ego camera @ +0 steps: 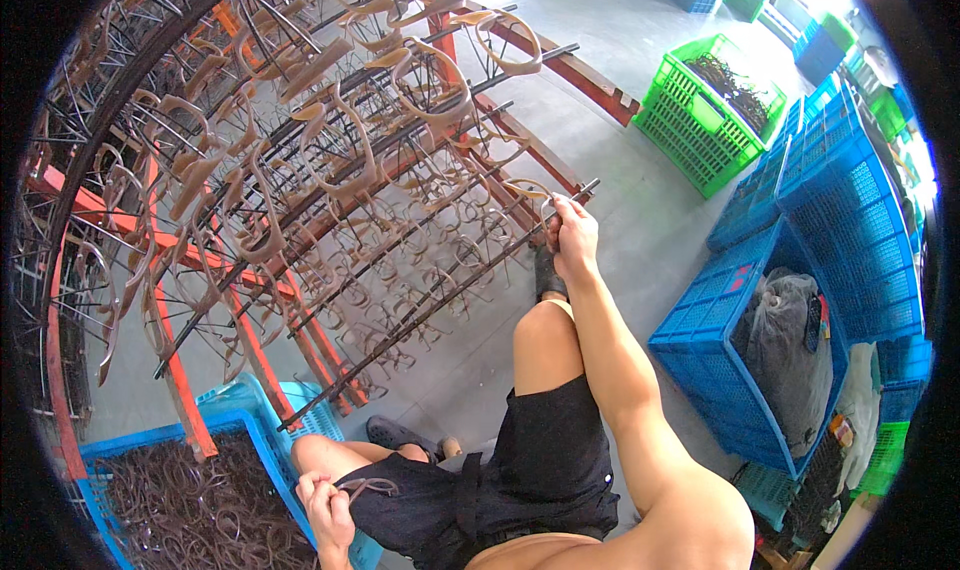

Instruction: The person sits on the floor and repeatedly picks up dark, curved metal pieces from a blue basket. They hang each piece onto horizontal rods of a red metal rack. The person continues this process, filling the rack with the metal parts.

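My right hand (576, 236) is up by the end of a dark rod (480, 266) on the rack. Its fingers pinch a curved tan-brown strip (529, 189), and the rod's tip sticks out just beyond them. At the lower left, my left hand (328, 511) is closed on another curved brown strip (369, 485), which reaches over my black shorts. Beside that hand stands a blue plastic crate (262, 450), filled with a tangle of loose curved brown strips (195, 495). Many looped strips (334, 150) hang along the rack's rods on thin wire hooks.
Orange-red metal bars (244, 352) of the rack rise ahead and to the left. A green crate (705, 120) with dark strips stands on the grey floor (637, 172). At right, a tipped blue crate (712, 330) holds a grey sack (784, 345), near stacked blue crates (847, 187).
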{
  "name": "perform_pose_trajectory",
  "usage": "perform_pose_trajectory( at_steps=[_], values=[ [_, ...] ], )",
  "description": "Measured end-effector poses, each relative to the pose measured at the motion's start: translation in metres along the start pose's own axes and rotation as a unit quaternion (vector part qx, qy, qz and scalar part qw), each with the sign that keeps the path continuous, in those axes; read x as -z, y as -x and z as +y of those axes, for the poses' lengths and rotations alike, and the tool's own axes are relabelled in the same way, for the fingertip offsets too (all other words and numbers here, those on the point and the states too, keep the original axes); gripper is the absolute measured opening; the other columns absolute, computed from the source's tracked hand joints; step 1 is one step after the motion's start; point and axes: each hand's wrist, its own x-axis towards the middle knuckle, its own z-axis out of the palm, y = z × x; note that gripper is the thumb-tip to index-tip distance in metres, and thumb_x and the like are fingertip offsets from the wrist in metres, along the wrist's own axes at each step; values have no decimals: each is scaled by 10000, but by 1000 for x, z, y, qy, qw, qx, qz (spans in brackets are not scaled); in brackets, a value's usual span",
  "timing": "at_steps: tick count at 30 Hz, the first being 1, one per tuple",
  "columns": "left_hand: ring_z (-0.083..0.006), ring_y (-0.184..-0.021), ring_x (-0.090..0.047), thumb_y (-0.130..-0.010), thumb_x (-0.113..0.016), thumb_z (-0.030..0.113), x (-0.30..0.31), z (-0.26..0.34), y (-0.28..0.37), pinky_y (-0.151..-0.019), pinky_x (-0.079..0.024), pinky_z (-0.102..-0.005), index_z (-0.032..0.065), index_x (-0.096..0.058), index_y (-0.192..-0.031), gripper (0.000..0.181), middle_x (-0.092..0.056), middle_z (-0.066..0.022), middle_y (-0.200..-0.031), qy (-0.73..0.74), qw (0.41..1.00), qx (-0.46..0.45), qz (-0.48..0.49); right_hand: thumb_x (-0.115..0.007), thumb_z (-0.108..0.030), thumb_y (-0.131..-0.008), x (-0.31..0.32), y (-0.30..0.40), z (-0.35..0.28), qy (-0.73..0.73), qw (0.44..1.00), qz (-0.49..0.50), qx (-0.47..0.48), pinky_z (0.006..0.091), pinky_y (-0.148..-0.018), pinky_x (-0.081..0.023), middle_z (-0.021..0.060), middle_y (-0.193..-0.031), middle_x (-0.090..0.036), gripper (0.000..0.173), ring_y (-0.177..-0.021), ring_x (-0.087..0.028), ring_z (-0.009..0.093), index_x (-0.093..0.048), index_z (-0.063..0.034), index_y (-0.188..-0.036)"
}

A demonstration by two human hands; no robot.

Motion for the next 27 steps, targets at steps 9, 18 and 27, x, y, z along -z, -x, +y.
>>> perform_pose_trajectory(
  at_steps=[9,18,27],
  values=[
    [-148,-450,-494,-759,-448,81,9,-11,11,-420,-393,-254,-30,-540,-730,147,-586,-137,-699,382,850,317,-175,-566,-157,-880,4,-2,-3,32,999,-32,-7,198,-391,-282,-45,-567,-471,161,-431,-362,35,-637,-20,-924],
    [-175,-644,-536,-753,-460,-32,-54,9,24,-577,-443,-260,25,-448,-1151,403,-607,-170,-854,647,673,315,-171,-583,-180,-873,-6,22,22,283,946,-55,146,201,-482,-318,-62,-607,-463,222,-551,-380,28,-648,-33,-1026],
    [-157,-582,-605,-906,-508,132,-53,30,1,-484,-494,-254,-18,-542,-1045,207,-660,-166,-844,560,757,278,-188,-564,-196,-882,-2,5,19,340,888,-15,308,255,-595,-450,35,-634,-582,223,-602,-532,97,-644,-25,-1001]
  ],
)
